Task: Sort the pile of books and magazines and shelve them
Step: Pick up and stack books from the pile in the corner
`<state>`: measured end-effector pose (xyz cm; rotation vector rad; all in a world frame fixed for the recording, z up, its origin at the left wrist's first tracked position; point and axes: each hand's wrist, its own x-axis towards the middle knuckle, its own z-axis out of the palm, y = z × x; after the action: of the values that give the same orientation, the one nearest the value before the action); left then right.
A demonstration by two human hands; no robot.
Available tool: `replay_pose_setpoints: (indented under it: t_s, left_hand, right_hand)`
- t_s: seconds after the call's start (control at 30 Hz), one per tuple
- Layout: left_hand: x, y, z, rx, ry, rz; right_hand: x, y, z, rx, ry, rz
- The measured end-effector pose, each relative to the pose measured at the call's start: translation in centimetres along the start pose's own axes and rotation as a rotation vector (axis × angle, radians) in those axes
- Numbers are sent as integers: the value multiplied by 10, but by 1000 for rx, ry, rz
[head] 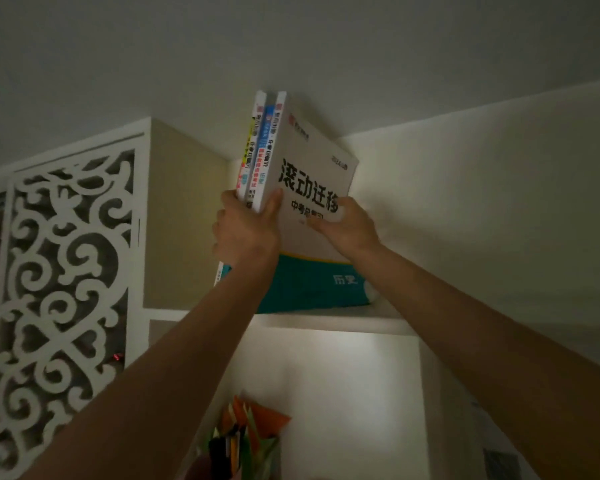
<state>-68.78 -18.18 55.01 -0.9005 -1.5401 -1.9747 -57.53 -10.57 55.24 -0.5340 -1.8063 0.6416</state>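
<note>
Dim, grainy view; light glows under the top shelf (329,322), edges bowed by wide-angle

White book cover (312,188) – black lettering, teal band, white scrollwork screen (66,271), orange papers (257,420)
</note>
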Motion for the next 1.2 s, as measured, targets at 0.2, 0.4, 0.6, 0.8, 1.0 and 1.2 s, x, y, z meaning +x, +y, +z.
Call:
replay_pose_setpoints:
  t_s: [0.2,0.4,0.6,0.8,1.0,1.2]
  left_hand:
    - [10,-31,-46,-279,-460,120]
    - [11,-55,-58,-307,-445,442]
    - [46,-98,-76,-193,-360,351]
    - [60,-114,-78,116,-156,401]
    - [68,-154,-123,71,-557,649]
    - [88,-186,-137,491,-604,855]
  right_hand:
    - [-13,-42,17,342,-461,134]
    - [0,-31,50,486,-442,83]
    - [23,-37,108,563,-508,15]
    - [40,-32,157,489,-578,-71]
    - [15,-37,143,240,-596,-80]
    - [-7,-22,168,32,-711,-317]
